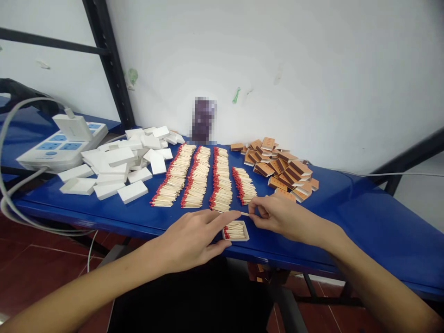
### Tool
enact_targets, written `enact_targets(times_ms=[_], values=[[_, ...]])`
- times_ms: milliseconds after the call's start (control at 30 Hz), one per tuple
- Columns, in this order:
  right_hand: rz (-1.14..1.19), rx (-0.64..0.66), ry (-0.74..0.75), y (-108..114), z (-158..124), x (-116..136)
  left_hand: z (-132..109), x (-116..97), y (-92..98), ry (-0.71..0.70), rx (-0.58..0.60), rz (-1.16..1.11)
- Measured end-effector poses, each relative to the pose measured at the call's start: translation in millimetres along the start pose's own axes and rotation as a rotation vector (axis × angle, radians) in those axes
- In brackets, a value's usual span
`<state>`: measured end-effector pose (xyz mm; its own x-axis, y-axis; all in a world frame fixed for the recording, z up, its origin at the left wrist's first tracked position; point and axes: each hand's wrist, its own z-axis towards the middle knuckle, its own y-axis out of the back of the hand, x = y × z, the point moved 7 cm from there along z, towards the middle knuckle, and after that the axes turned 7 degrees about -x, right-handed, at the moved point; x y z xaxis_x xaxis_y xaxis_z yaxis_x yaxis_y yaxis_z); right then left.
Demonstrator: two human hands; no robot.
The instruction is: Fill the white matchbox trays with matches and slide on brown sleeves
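A small white tray filled with red-tipped matches sits near the front edge of the blue table. My left hand holds the tray between thumb and outstretched forefinger. My right hand pinches a single matchstick just above the tray. Behind lie several rows of matches, heads mostly to the left.
A heap of empty white trays covers the left of the table. Orange-brown matchbox sleeves are piled at the right. A white power strip with grey cables sits far left. A dark metal frame stands against the white wall.
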<state>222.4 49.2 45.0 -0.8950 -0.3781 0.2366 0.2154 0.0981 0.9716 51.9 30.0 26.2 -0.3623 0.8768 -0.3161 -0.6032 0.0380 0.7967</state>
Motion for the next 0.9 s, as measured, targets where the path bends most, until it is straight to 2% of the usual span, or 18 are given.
enact_targets(times_ms=[100, 200, 333, 433, 567, 700, 900], values=[[0.054, -0.025, 0.022, 3.0, -3.2, 16.5, 0.2, 0.8, 0.8, 0.018, -0.002, -0.025], [0.100, 0.016, 0.050, -2.1, -3.7, 34.6, 0.7, 0.0, 1.4, 0.006, 0.001, -0.024], [0.094, 0.014, 0.046, -4.8, -2.1, 43.1, 1.1, -1.3, -0.8, -0.025, 0.024, -0.039], [0.031, -0.073, 0.053, 5.8, -2.4, 34.5, 0.9, -0.7, -0.8, -0.027, 0.012, -0.041], [-0.057, -0.164, -0.025, 20.6, 1.1, 4.7, 1.2, -1.3, 0.8, -0.034, -0.008, -0.035], [-0.122, -0.137, -0.061, 16.3, 9.1, -18.0, 1.9, -2.8, 0.9, -0.041, -0.011, -0.019], [-0.126, -0.167, -0.055, 9.5, 12.0, -22.8, 0.1, -1.6, -1.4, -0.037, -0.016, -0.001]])
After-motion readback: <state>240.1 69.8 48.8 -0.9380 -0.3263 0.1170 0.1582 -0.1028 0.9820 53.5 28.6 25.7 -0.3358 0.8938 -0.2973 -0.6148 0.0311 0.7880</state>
